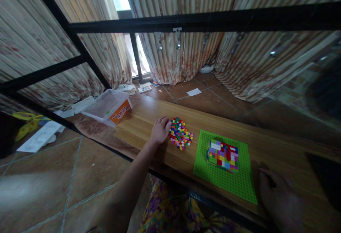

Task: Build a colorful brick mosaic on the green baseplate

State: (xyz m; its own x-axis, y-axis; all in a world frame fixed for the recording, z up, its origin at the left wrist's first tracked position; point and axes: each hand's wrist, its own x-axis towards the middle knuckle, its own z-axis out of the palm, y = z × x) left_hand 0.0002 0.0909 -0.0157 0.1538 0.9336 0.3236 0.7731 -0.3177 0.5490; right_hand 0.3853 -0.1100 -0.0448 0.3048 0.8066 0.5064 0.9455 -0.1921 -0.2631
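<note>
Tabletop (144, 128) narrowly separates loose bricks (180, 134) from edge of green baseplate (201, 160).

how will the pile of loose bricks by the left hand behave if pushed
The pile of loose toy bricks would probably scatter rather than move as one, since its pieces look unjoined. Each piece should be light, being so small. They'd likely slide more than roll, given their blocky shapes on the wooden tabletop.

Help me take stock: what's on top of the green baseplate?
On the green baseplate sits a block of multicoloured bricks; the surface directly beneath it is covered.
</note>
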